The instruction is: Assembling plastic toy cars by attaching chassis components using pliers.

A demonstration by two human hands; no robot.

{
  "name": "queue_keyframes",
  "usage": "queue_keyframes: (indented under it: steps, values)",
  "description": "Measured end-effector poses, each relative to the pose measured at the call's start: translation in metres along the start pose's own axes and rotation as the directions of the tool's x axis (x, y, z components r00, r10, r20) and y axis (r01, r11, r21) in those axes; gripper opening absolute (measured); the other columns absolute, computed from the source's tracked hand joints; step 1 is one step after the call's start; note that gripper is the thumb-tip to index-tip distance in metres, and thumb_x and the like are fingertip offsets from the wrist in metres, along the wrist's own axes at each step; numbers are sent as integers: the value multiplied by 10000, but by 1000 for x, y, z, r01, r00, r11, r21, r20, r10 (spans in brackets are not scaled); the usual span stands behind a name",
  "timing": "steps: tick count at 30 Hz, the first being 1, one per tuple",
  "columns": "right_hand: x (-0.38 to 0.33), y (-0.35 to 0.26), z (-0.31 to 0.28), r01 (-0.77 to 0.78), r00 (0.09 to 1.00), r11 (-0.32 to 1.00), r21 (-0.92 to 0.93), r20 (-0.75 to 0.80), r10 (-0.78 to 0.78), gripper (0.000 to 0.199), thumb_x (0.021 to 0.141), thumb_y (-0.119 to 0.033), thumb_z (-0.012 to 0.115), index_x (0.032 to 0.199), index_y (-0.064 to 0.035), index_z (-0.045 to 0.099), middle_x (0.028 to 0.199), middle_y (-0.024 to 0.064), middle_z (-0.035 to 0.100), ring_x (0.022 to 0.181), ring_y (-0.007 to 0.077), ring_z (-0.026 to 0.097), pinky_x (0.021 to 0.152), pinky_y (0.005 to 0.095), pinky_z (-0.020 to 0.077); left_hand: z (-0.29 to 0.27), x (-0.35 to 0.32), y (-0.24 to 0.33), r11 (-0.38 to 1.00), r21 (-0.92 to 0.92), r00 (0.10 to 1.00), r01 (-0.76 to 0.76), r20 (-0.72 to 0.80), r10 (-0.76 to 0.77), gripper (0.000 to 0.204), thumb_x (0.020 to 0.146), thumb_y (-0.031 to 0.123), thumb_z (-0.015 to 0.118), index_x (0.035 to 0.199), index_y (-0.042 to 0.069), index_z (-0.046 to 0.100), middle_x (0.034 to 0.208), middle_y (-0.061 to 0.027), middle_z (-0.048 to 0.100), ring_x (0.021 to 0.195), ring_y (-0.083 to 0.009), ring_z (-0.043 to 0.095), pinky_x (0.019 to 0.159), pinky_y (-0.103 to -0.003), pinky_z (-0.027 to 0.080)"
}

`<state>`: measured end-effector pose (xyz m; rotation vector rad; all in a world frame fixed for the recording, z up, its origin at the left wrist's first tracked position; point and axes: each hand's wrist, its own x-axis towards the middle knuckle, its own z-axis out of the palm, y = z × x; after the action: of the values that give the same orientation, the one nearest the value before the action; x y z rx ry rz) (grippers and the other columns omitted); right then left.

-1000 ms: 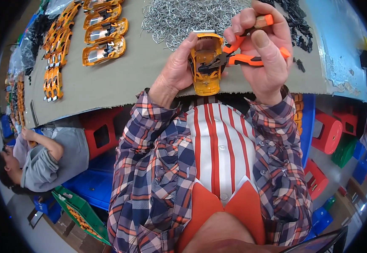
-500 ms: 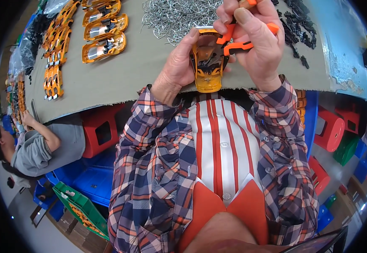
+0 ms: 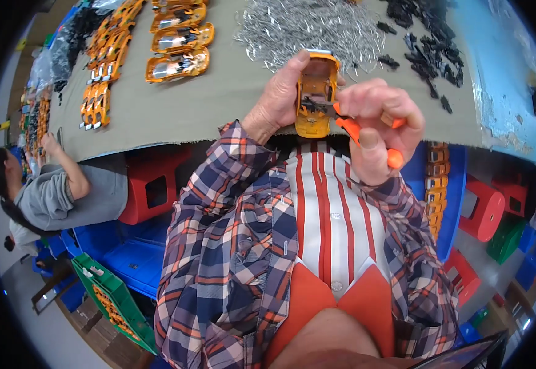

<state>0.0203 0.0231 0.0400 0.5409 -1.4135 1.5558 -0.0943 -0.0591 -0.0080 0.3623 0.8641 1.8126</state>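
Since a moment ago the right hand has dropped from above the orange moulded-plastic toy car body to its near side, and the orange-handled metal pliers it grips now point their dark tips into the shell's open underside rather than hovering over it. That reads as the tool having arrived at the part it works on inside the shell. The left hand is clenched around the car body from its far-left side, thumb along the edge, holding it tilted just above the near edge of the grey cloth-covered desk.

The shell is glossy, hollow and rounded, with dark fittings inside. The pliers' handles look rubbery and smooth. Beyond both hands lies a heap of thin shiny metal pieces; beyond the right hand, small matt black plastic parts. Far left of the left hand, more orange car shells lie in rows.
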Motion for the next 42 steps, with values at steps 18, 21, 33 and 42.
queue_keyframes:
  steps: [18, 21, 33, 42]
  values:
    - [8, -42, -78, -353, 924, 835, -422, -299, 239, 381, 799, 9, 482, 1174, 16, 413, 963, 94, 432, 854, 188, 412, 770, 327, 385, -88, -6, 162, 678, 31, 549, -735, -560, 621, 308, 918, 337, 463, 1035, 57, 513, 930, -95, 584, 813, -217, 581, 697, -381, 497]
    - [6, -42, -85, -308, 935, 862, -402, -296, 196, 399, 822, -2, 492, 1203, 18, 376, 999, 105, 448, 867, 181, 429, 776, 320, 392, -133, -1, 201, 629, 196, 368, -752, -667, 648, 279, 901, 290, 504, 1027, 43, 525, 956, -94, 583, 815, -212, 578, 707, -372, 489]
    - [11, -43, -96, -358, 884, 890, -283, -410, 225, 440, 784, -8, 492, 1207, 7, 369, 989, 105, 436, 867, 188, 420, 762, 315, 397, -135, 21, 206, -434, 807, 108, 400, 429, 897, 354, 727, 83, 571, 1065, -21, 573, 897, -171, 606, 807, -309, 577, 771, -413, 438]
    - [5, -52, -100, -400, 872, 866, -302, -416, 258, 489, 766, -56, 528, 1219, 14, 359, 1007, 106, 430, 884, 188, 416, 761, 319, 399, -69, 191, 190, -134, 939, 455, 316, -26, 890, 628, 745, 500, 615, 1018, -64, 580, 867, -161, 634, 800, -234, 596, 727, -338, 467]
